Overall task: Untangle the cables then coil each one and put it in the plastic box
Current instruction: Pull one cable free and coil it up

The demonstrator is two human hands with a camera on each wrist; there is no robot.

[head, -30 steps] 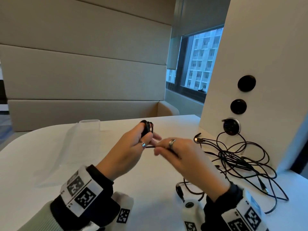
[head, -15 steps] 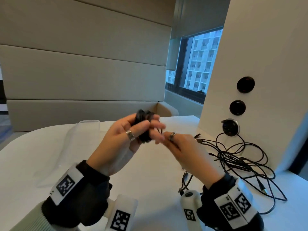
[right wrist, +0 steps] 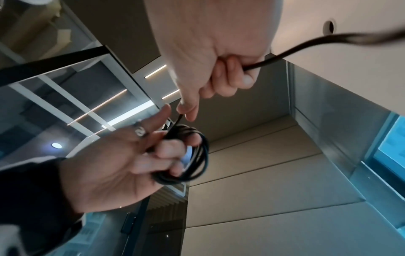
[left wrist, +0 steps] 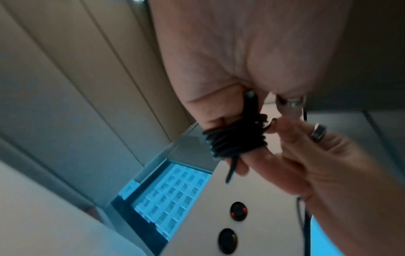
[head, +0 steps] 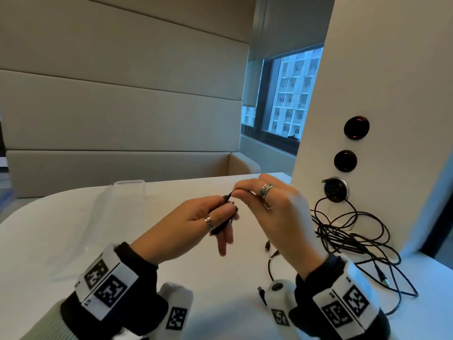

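Note:
My left hand (head: 220,217) grips a small coil of black cable (head: 217,229), wound round its fingers, above the white table. The same coil (left wrist: 236,140) shows close up in the left wrist view and again as several loops (right wrist: 197,155) in the right wrist view. My right hand (head: 236,192) pinches the cable's loose strand between thumb and forefinger just above the coil; its other fingers curl round the strand (right wrist: 285,55) that trails away. The clear plastic box (head: 128,182) lies to the left, beyond my left hand.
A tangle of black cables (head: 355,236) lies on the table (head: 220,290) to the right, below round sockets (head: 335,190) in a white column (head: 367,94). A short cable with plugs (head: 269,261) lies by my right wrist. A padded bench stands behind.
My right hand has swung up and over the coil with the strand. My left hand has dropped a little and turned, still holding the coil.

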